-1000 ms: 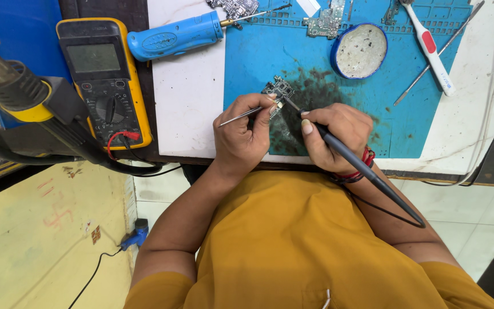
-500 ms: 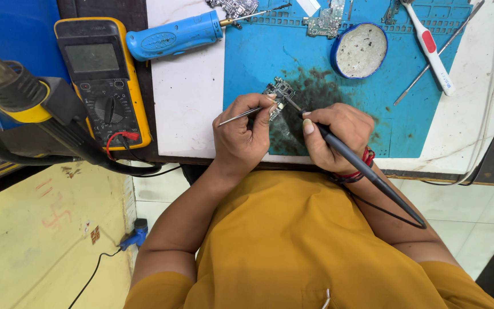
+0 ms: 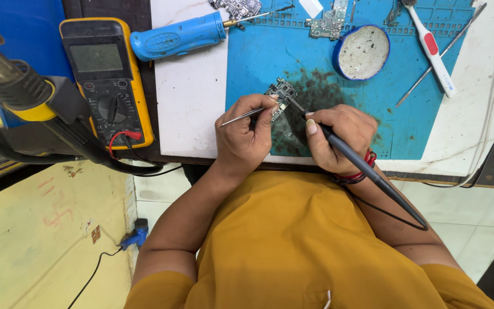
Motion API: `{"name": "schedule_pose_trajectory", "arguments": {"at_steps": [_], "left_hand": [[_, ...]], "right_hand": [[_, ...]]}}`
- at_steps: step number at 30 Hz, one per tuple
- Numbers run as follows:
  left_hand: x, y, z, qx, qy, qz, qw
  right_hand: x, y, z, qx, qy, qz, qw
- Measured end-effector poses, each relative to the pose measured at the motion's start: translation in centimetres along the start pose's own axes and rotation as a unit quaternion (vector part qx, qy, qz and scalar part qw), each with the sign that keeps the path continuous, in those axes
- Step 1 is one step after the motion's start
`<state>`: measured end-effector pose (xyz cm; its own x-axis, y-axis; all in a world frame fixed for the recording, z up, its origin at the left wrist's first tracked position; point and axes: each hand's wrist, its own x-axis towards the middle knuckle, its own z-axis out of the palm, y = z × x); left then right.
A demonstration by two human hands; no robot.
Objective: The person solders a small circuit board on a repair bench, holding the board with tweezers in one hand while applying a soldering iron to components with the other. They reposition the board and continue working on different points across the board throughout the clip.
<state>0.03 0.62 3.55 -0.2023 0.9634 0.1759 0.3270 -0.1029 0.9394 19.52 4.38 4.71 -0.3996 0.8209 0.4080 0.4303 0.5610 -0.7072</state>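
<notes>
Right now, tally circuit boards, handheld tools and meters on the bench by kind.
Circuit boards: 3, one under the tweezers, two at the mat's top edge
Soldering irons: 2
Tweezers: 1
Multimeter: 1
Total: 7

Not much moved tbh: right hand (image 3: 338, 137) eased the soldering iron (image 3: 367, 169) tip a touch along the small circuit board (image 3: 281, 94), and the view shifted slightly right.

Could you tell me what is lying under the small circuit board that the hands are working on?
The small circuit board lies on the blue work mat, on a dark stained patch. The left hand covers the board's near edge, hiding what lies beneath there.
</notes>
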Motion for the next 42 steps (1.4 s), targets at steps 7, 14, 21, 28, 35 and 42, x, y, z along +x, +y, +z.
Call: {"name": "schedule_pose_trajectory", "arguments": {"at_steps": [7,14,21,28,35,42], "left_hand": [[0.05,0.01,-0.09,-0.003,-0.007,-0.007,1.000],[0.03,-0.02,0.02,-0.011,-0.004,-0.006,1.000],[0.05,0.09,-0.08,-0.009,-0.004,-0.011,1.000],[0.02,0.11,-0.05,-0.014,-0.002,-0.012,1.000],[0.03,0.22,-0.04,-0.012,-0.005,-0.017,1.000],[0.16,0.21,0.01,-0.012,-0.001,-0.009,1.000]], "right_hand": [[-0.02,0.02,-0.09,-0.003,-0.004,0.002,1.000],[-0.09,0.09,-0.11,-0.002,-0.003,0.002,1.000],[0.02,0.06,-0.09,0.003,-0.007,-0.006,1.000],[0.01,0.14,-0.17,0.013,-0.010,0.000,1.000],[0.04,0.10,-0.14,0.017,-0.008,0.001,1.000],[0.07,0.24,-0.09,0.022,-0.004,-0.005,1.000]]}}
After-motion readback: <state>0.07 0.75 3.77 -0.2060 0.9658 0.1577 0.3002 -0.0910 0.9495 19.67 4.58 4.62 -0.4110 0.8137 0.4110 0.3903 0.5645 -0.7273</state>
